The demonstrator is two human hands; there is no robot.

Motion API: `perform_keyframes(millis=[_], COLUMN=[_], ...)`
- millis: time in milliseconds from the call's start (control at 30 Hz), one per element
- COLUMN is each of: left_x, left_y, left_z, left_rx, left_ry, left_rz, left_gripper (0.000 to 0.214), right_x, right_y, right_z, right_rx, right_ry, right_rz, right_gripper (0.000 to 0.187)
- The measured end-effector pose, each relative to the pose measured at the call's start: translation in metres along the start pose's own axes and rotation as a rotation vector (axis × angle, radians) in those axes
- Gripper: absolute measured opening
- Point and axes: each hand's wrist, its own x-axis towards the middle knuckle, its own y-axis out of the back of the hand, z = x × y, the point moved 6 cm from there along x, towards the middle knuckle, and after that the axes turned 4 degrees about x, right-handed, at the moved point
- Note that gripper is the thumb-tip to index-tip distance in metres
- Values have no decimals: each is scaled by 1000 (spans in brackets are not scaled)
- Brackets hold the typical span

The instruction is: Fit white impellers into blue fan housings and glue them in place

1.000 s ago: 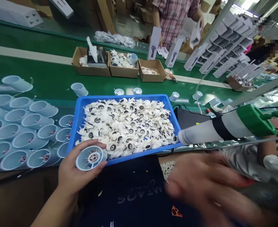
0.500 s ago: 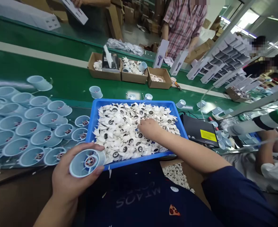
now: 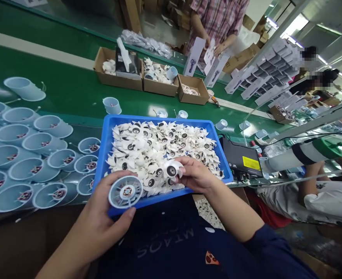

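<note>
My left hand (image 3: 109, 209) is closed around a light-blue fan housing (image 3: 126, 192), whose open end faces me and shows a round hub with a copper-coloured coil and thin ribs. In my right hand (image 3: 196, 174) a white fan impeller (image 3: 173, 169) is pinched by its edge, its dark centre turned toward me. Both hands are over the near side of a blue tray (image 3: 225, 162), which is heaped with white impellers (image 3: 142, 151). The housing and the held impeller are apart.
Many blue housings (image 3: 28, 170) stand crowded on the left. Beyond the tray are cardboard boxes (image 3: 159, 88) of parts on a green belt (image 3: 69, 85). To the right sits a black device (image 3: 240, 157) with a yellow label. A person (image 3: 217, 23) across the belt handles white cartons (image 3: 194, 56).
My right hand has come up out of the heap with an impeller and moved nearer to me. My left hand has shifted right and turned the housing's open end more squarely toward me.
</note>
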Motion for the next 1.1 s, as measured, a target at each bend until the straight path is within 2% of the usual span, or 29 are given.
perform_keyframes(millis=[33, 67, 100, 167, 233, 367, 400, 467, 567, 700, 767, 867, 933, 1000, 1100], left_x=[0, 1, 2, 7, 11, 17, 19, 22, 30, 39, 42, 43, 44, 46, 52], left_y=[-2, -4, -6, -10, -14, -20, -21, -22, -24, -26, -28, -32, -34, -35, -35], left_z=[5, 10, 15, 26, 35, 49, 52, 56, 57, 61, 67, 80, 89, 96, 103], left_rx=[48, 100, 147, 210, 243, 338, 367, 411, 448, 479, 495, 517, 534, 542, 537], left_ry=[-25, -50, -78, -141, -190, -274, -291, -309, -298, -295, -313, -398, -455, -479, -478], left_rz=[-24, -36, -41, -49, -56, -28, -17, 1, 0, -13, -3, 26, 49, 56, 31], left_gripper=[54, 53, 53, 55, 55, 46, 43, 39, 40, 42, 41, 39, 40, 39, 37], right_x=[-4, -7, -9, -12, -17, -34, -37, -40, -39, -44, -45, -46, -47, -48, -52], right_y=[-7, -13, -18, -24, -26, -36, -40, -45, -40, -30, -29, -30, -29, -25, -15], right_z=[8, 15, 19, 18, 4, -44, -52, -57, -54, -63, -67, -69, -69, -69, -71], right_rx=[258, 409, 484, 491, 312, -488, -652, -822, -847, -790, -828, -971, -981, -864, -682], right_ry=[-46, -88, -120, -129, -35, 366, 434, 486, 504, 629, 590, 432, 379, 409, 529], right_rz=[-44, -79, -102, -112, -82, 68, 99, 126, 200, 351, 338, 227, 155, 131, 220], right_gripper=[44, 47, 49, 46, 38, 20, 17, 17, 20, 25, 26, 23, 24, 24, 22])
